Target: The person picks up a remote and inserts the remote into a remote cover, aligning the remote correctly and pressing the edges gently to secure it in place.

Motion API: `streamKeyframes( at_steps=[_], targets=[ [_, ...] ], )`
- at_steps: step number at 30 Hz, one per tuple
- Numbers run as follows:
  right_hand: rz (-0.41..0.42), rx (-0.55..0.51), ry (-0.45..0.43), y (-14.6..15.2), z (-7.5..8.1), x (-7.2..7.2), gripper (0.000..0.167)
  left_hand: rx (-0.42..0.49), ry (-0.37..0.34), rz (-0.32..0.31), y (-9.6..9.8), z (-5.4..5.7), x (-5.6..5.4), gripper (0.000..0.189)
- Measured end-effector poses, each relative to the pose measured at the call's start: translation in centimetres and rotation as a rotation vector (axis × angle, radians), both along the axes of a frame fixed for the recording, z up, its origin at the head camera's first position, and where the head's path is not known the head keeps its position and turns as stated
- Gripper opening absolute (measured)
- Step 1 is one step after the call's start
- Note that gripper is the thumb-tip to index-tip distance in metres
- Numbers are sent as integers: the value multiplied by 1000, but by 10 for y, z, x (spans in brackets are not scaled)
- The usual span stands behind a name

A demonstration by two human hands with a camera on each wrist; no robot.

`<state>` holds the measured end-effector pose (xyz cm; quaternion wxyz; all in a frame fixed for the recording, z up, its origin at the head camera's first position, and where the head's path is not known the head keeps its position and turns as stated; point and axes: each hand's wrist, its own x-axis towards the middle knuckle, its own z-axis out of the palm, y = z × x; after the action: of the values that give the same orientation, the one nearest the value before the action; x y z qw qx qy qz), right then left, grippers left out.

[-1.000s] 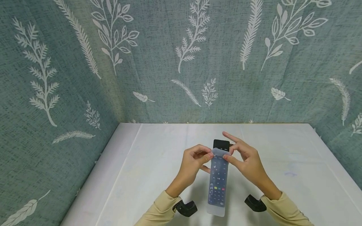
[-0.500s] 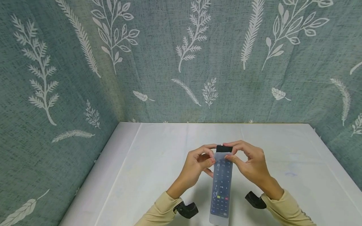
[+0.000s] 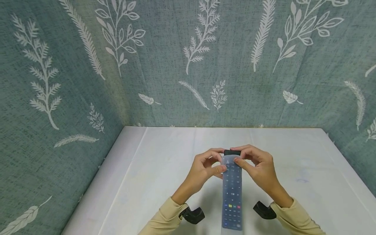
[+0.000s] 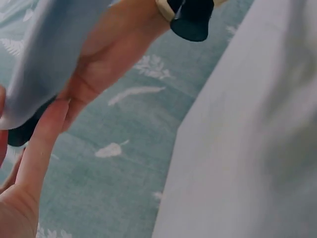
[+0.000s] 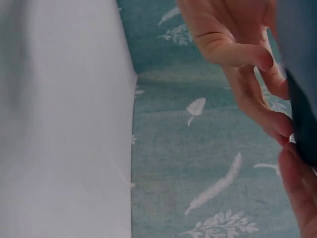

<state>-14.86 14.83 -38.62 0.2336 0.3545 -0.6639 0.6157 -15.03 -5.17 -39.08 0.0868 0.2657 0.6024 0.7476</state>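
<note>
A black remote control (image 3: pixel 232 152) stands mostly inside a translucent sleeve-like cover (image 3: pixel 232 195), held up above the table. Only its dark top end pokes out of the cover's mouth. My left hand (image 3: pixel 202 169) pinches the cover's left edge near the mouth, thumb in front. From the other side my right hand (image 3: pixel 258 164) grips the same end, its thumb on the cover's front and a finger over the remote's top. In the left wrist view the cover (image 4: pixel 49 54) hangs around the dark remote end (image 4: pixel 29 124), with fingertips touching it.
A white table (image 3: pixel 152 176) lies under the hands. Green leaf-patterned cloth (image 3: pixel 164 65) rises behind it and on both sides. Black wrist cameras sit on the left wrist (image 3: pixel 192 215) and the right wrist (image 3: pixel 265 210).
The remote has sunk deeper into the cover, so less of its top shows. My right index finger has come down onto the remote's top end, and the cover has shifted slightly right.
</note>
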Motion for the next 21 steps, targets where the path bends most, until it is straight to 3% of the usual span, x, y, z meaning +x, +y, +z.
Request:
streamKeyframes(
  at_steps=[9, 14, 17, 21],
  targets=[
    [133, 65, -361, 5, 0, 13, 10, 53, 212, 55, 0, -6, 1, 9],
    [206, 80, -413, 5, -1, 16, 8, 65, 232, 3, -1, -4, 0, 12],
    [210, 78, -422, 4, -2, 16, 10, 73, 222, -26, -1, -3, -1, 14],
    [209, 69, -407, 3, -3, 14, 11, 73, 246, -14, -1, -2, -2, 10]
  ],
)
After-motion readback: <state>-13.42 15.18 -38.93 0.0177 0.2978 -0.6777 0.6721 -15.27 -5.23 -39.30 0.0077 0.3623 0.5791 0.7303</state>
